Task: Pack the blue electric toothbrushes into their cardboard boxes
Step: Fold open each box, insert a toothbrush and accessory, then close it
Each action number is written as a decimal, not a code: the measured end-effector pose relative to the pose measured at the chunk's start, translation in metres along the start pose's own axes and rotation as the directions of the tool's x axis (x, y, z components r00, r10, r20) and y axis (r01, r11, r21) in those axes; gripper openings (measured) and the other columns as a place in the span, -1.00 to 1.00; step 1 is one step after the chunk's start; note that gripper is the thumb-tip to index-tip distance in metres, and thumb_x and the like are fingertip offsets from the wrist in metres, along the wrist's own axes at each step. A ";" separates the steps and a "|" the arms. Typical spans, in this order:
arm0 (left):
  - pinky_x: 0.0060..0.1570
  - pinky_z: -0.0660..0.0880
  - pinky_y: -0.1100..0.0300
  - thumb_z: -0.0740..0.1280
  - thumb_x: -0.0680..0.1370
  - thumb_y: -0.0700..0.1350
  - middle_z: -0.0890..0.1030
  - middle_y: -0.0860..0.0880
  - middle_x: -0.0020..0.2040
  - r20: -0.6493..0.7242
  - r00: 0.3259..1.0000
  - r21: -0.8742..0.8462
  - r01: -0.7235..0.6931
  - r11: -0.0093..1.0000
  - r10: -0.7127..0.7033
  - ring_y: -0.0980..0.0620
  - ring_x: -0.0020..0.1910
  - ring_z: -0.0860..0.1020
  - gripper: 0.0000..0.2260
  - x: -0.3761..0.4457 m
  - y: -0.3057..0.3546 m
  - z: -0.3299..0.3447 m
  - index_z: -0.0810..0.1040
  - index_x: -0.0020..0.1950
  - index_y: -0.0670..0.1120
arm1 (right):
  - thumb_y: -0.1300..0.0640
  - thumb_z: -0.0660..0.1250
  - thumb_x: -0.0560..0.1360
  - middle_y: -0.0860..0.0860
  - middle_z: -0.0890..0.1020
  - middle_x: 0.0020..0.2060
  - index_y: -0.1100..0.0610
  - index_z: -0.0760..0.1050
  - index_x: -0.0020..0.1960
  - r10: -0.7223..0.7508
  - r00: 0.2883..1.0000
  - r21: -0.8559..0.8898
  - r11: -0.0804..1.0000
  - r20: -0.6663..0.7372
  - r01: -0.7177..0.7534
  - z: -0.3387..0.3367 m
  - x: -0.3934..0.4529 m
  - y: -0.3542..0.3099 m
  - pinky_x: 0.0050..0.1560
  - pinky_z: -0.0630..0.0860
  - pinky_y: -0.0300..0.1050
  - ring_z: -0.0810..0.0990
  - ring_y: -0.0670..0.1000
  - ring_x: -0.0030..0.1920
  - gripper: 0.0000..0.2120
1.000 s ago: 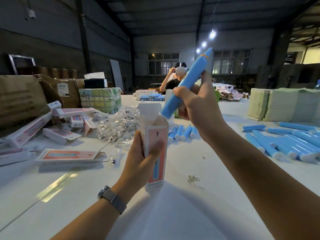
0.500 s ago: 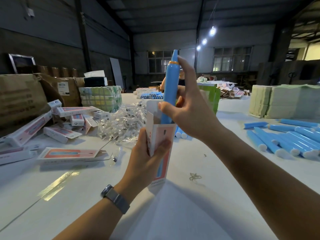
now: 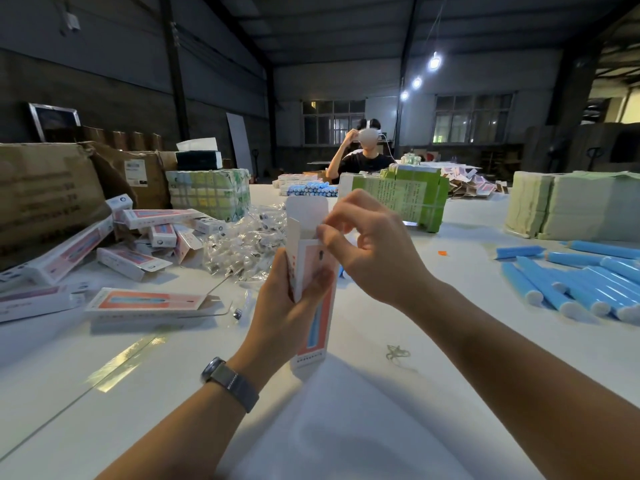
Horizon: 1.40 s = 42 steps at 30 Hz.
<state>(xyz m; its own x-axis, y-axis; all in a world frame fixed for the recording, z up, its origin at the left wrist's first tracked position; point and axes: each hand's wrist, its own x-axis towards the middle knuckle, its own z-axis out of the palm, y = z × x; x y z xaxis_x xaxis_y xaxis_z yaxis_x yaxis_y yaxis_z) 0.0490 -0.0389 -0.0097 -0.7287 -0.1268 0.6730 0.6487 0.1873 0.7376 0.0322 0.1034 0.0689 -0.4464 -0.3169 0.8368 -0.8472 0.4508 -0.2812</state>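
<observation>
White table [image 3: 346, 427] holds blue toothbrushes [image 3: 571, 289] far right, abt 10, axes running near-far. One box [image 3: 313, 306] upright at centre, top flap open, gripped by left hand [image 3: 287, 306]. Right hand [image 3: 374, 247] fingers curled, pinching at box mouth.

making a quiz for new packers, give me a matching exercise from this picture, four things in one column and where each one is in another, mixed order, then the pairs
Things:
1. upright cardboard box
2. loose blue toothbrushes
3. pile of clear plastic packets
4. wristwatch

Places:
A. on the wrist of the left hand
B. on the table, to the right of the right hand
C. held in the left hand, top flap open
D. on the table behind the left hand, beside the scattered boxes

Pairs: 1-C, 2-B, 3-D, 4-A
</observation>
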 end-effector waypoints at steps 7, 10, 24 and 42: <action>-0.40 0.47 0.45 0.38 0.57 -0.04 0.52 0.23 -0.13 -0.292 0.953 0.298 0.007 0.955 0.084 0.28 -0.26 0.57 -0.76 0.014 -0.014 -0.023 0.34 0.11 -0.02 | 0.06 0.28 0.54 -0.13 0.52 -0.11 0.01 0.55 0.07 0.079 0.994 0.071 0.995 -0.076 -0.074 0.016 -0.001 0.021 -0.23 0.43 -0.34 0.52 -0.17 -0.16 -0.86; -0.42 0.46 0.41 0.37 0.57 0.00 0.51 0.17 -0.11 -0.393 0.918 0.319 0.074 0.945 0.060 0.15 -0.23 0.55 -0.73 0.019 -0.020 -0.034 0.30 0.12 0.00 | 0.13 0.30 0.54 -0.13 0.55 -0.17 0.04 0.58 0.05 0.259 0.964 0.018 0.965 0.056 -0.260 0.040 -0.002 0.044 -0.20 0.43 -0.25 0.52 -0.18 -0.20 -0.87; -0.36 0.54 0.35 0.38 0.53 0.11 0.45 0.28 -0.11 -0.336 0.927 0.422 -0.012 0.906 0.169 0.23 -0.27 0.53 -0.65 0.021 -0.024 -0.031 0.30 0.15 0.02 | 0.17 0.29 0.53 0.12 0.56 0.13 0.07 0.40 0.27 0.561 0.715 -0.589 0.766 0.417 -0.258 0.130 0.010 0.099 0.16 0.51 0.15 0.52 0.18 0.13 -0.68; -0.23 0.60 0.25 0.37 0.47 0.01 0.64 0.09 -0.07 0.119 0.980 -0.176 0.179 0.968 -0.160 -0.09 -0.07 0.68 -0.68 -0.003 0.013 0.001 0.41 0.20 0.13 | 0.29 0.39 0.50 -0.09 0.59 -0.21 0.01 0.37 0.32 0.399 0.888 0.586 0.785 -0.229 -0.202 -0.012 0.011 0.008 -0.29 0.57 -0.25 0.65 -0.12 -0.24 -0.54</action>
<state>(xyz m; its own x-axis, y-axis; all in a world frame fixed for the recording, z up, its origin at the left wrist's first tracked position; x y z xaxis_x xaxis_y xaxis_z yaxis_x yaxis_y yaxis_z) 0.0598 -0.0354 -0.0019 -0.8440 -0.0383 0.5349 0.5357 -0.0126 0.8443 0.0237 0.1136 0.0817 -0.6685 0.0898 0.7383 -0.7437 -0.0715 -0.6647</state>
